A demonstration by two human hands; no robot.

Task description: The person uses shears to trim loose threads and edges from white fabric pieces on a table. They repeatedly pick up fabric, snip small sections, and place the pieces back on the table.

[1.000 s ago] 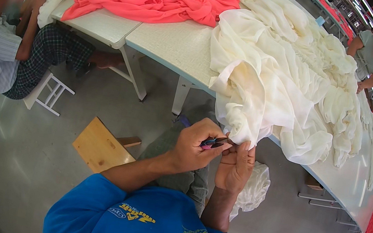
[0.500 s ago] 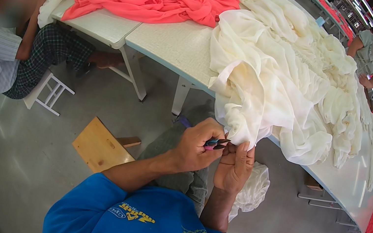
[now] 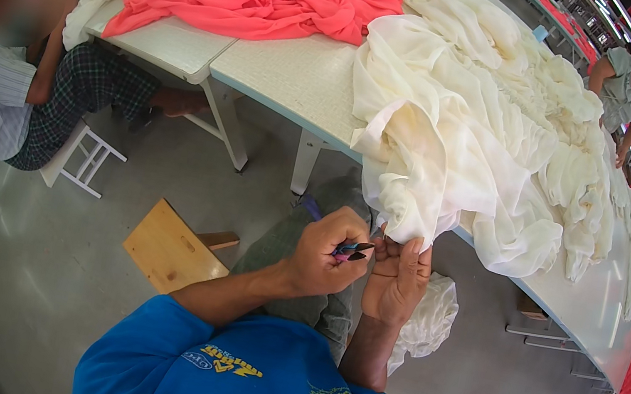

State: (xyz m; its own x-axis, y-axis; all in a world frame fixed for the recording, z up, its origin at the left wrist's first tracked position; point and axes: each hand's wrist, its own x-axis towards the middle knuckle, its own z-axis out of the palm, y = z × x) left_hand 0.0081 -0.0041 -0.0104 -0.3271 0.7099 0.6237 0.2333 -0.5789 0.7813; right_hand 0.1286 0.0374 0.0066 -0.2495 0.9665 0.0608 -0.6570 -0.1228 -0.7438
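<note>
Cream-white cloth [image 3: 456, 163] lies heaped on the table [image 3: 286, 78], one end draping over the near edge, where the right hand [image 3: 395, 283] pinches it between thumb and fingers. Just beside, the left hand [image 3: 325, 254] is wrapped around small dark-bladed snips [image 3: 361, 247], their tips apart from the cloth.

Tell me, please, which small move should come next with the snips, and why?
Perhaps bring the snips closer to the white cloth: the right hand pinches its lower end, while the left hand holds the snips just short of it.
</note>
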